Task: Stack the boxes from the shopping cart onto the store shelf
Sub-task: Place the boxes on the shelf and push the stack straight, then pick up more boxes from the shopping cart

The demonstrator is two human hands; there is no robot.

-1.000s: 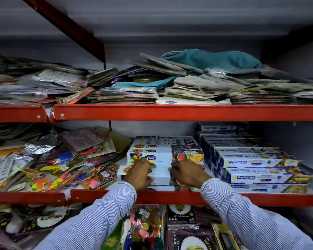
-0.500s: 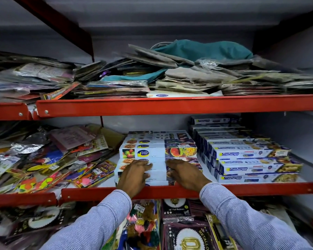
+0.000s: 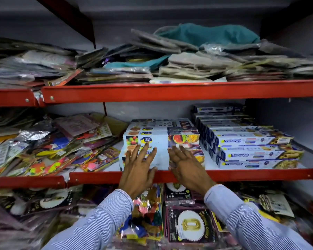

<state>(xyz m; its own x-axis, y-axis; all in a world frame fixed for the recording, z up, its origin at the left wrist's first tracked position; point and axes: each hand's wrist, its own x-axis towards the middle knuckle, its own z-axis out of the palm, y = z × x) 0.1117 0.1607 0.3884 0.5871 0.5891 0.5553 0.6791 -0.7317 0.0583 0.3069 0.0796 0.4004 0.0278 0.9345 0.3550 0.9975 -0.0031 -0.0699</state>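
A stack of white boxes (image 3: 152,136) printed with fruit pictures sits in the middle of the red-edged shelf (image 3: 260,175). My left hand (image 3: 138,168) lies flat against the front of the lower boxes, fingers spread. My right hand (image 3: 186,166) rests beside it, fingers apart, against the stack's right half. Neither hand grips anything. The bottom boxes are partly hidden behind my hands. No shopping cart is in view.
Blue and white boxes (image 3: 251,141) are stacked to the right on the same shelf. Colourful packets (image 3: 53,147) are heaped to the left. Folded cloth and packets (image 3: 197,56) fill the upper shelf. Balloon packs (image 3: 188,224) crowd the lower shelf.
My hands have opened flat and drawn back slightly from the box stack, fingers now spread. The camera has dropped a little and moved closer.
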